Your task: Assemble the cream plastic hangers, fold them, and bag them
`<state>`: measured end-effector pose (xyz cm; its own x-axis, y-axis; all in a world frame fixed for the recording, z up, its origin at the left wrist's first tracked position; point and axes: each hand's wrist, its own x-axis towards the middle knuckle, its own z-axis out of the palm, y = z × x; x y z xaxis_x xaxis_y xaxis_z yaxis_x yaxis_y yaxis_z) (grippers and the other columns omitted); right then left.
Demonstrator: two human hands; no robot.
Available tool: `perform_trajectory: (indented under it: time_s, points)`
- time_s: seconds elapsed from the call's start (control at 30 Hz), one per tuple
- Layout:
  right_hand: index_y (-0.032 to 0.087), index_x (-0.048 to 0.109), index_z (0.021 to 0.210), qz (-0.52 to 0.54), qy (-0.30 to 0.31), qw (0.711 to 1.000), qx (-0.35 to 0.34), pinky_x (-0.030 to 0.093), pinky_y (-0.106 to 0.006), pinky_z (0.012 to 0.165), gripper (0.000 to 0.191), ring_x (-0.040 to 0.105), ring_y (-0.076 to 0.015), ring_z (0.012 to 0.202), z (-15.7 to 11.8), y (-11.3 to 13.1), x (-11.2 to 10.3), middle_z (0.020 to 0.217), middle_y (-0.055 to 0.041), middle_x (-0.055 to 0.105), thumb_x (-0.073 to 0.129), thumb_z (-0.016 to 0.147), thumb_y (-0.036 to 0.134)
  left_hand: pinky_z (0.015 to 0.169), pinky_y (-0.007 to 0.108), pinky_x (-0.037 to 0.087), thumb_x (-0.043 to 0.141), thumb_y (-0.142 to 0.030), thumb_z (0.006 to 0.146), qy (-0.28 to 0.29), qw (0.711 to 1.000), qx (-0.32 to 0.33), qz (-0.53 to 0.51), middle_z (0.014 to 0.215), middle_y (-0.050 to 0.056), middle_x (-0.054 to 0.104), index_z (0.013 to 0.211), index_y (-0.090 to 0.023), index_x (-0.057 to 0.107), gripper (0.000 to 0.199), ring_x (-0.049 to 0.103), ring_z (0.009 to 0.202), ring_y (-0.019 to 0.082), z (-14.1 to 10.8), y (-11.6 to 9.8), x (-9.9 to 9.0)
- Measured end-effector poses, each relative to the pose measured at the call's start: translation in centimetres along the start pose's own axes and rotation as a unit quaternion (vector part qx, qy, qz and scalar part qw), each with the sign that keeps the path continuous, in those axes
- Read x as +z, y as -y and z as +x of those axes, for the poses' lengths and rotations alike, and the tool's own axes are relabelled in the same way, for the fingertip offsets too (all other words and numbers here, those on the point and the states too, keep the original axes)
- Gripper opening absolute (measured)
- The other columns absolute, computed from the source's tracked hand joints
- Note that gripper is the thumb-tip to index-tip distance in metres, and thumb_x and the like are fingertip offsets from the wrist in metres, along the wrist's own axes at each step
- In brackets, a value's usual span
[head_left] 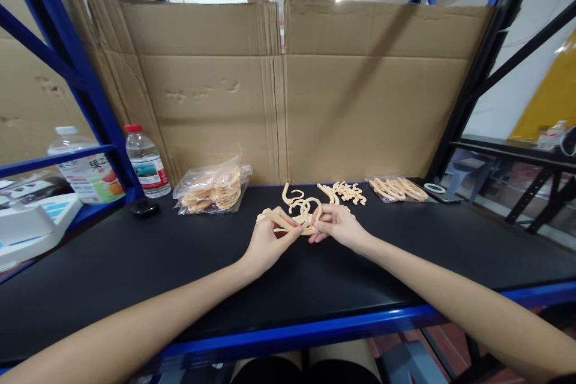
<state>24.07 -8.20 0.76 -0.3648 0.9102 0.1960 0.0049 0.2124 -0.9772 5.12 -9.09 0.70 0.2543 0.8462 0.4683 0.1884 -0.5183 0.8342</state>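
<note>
Above the black tabletop, both hands meet at pale beige, wood-like pieces. My left hand (270,240) is closed on a flat beige strip (278,219), its thumb and fingers pinching the strip near its right end. My right hand (341,225) pinches a hook-shaped beige piece (319,209) that curves up at its left. The ends of the two pieces come together between my fingertips; whether they are joined I cannot tell. Just behind the hands lie several loose curved beige pieces (286,195), partly hidden by my fingers. Farther right is a pile of small scalloped beige pieces (351,192).
Toward the back left sit a clear bag of beige pieces (213,189), a red-capped water bottle (146,162) and a small black object (144,208). Another bag (396,188), a phone (445,196) and a white ring (434,188) are at right. Cardboard (382,96) walls the back.
</note>
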Motion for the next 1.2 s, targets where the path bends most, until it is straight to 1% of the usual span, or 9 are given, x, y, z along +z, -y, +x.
perform_trajectory:
  time_s: [0.17,0.37,0.5,0.6,0.8,0.9,0.97,1.07,1.2]
  points:
    - [0.017,0.056,0.074,0.010,0.001,1.000,0.016,0.054,-0.025,0.054,0.030,0.067,-0.0152,0.064,0.1,0.2,-0.1,0.071,-0.0022,0.067,0.074,0.065,0.039,0.072,0.034,0.055,0.074,-0.034,0.069,-0.004,0.995,-0.063,-0.077,0.068,0.000,0.063,0.071,-0.016,0.059,0.024,0.067,0.074,0.020,0.2,0.4,0.0]
    - [0.017,0.059,0.072,0.001,-0.021,1.000,-0.008,0.044,-0.019,0.039,0.031,0.047,-0.0063,0.044,0.1,0.2,-0.2,0.057,0.0051,0.054,0.078,0.062,0.039,0.075,0.034,0.055,0.077,-0.033,0.066,-0.033,0.977,-0.119,-0.175,0.075,0.000,0.065,0.084,-0.015,0.056,0.033,0.067,0.078,0.019,0.4,0.7,0.1]
    - [0.017,0.058,0.076,0.014,-0.026,1.000,0.006,0.048,-0.022,0.044,0.034,0.053,-0.0082,0.048,-0.1,0.3,0.2,0.062,0.0035,0.058,0.079,0.060,0.037,0.082,0.037,0.054,0.080,-0.028,0.063,0.026,0.974,-0.133,-0.183,0.086,0.003,0.069,0.095,-0.016,0.055,0.042,0.067,0.086,0.020,0.0,0.4,0.5]
    - [0.016,0.058,0.078,0.006,-0.017,1.000,0.008,0.051,-0.023,0.048,0.034,0.057,-0.0096,0.049,-0.3,0.3,0.5,0.061,0.0024,0.062,0.079,0.061,0.037,0.080,0.036,0.054,0.080,-0.027,0.063,0.062,0.970,-0.149,-0.180,0.088,0.004,0.070,0.091,-0.016,0.057,0.039,0.067,0.085,0.020,-0.2,0.1,0.7]
    - [0.016,0.061,0.088,0.007,-0.041,0.999,-0.020,0.053,-0.026,0.054,0.034,0.062,-0.0121,0.054,0.7,0.4,-1.4,0.069,-0.0015,0.068,0.074,0.066,0.038,0.081,0.032,0.053,0.081,-0.022,0.059,0.041,0.951,-0.211,-0.221,0.083,0.004,0.070,0.078,-0.013,0.068,0.025,0.066,0.079,0.016,0.0,0.1,0.6]
    - [0.016,0.062,0.096,-0.131,-0.104,0.981,-0.094,0.053,-0.029,0.058,0.030,0.062,-0.0137,0.059,2.1,0.5,-4.6,0.076,-0.0044,0.068,0.061,0.077,0.039,0.082,0.030,0.052,0.082,-0.018,0.057,0.021,0.936,-0.241,-0.255,0.081,0.004,0.070,0.075,-0.013,0.069,0.023,0.065,0.078,0.015,0.2,0.1,0.6]
    - [0.016,0.064,0.097,-0.305,-0.124,0.935,-0.135,0.052,-0.032,0.063,0.026,0.063,-0.0153,0.064,3.2,0.7,-7.0,0.081,-0.0068,0.069,0.053,0.083,0.035,0.080,0.029,0.052,0.082,-0.018,0.057,0.019,0.934,-0.243,-0.260,0.077,0.003,0.069,0.076,-0.013,0.068,0.023,0.064,0.075,0.013,0.3,0.1,0.5]
    - [0.018,0.070,0.082,-0.417,-0.083,0.894,-0.140,0.048,-0.035,0.074,0.014,0.062,-0.0199,0.076,4.8,1.1,-9.8,0.082,-0.0072,0.070,0.059,0.075,0.023,0.078,0.027,0.052,0.082,-0.019,0.058,0.023,0.932,-0.242,-0.270,0.078,0.004,0.068,0.078,-0.012,0.068,0.025,0.064,0.074,0.012,0.3,0.0,0.4]
    - [0.019,0.074,0.070,-0.474,0.013,0.873,-0.115,0.046,-0.032,0.074,0.012,0.062,-0.0214,0.076,6.4,1.0,-10.5,0.075,-0.0052,0.071,0.069,0.061,0.013,0.075,0.025,0.052,0.082,-0.019,0.057,0.026,0.929,-0.238,-0.283,0.074,0.002,0.065,0.076,-0.013,0.065,0.026,0.062,0.072,0.011,0.4,0.0,0.4]
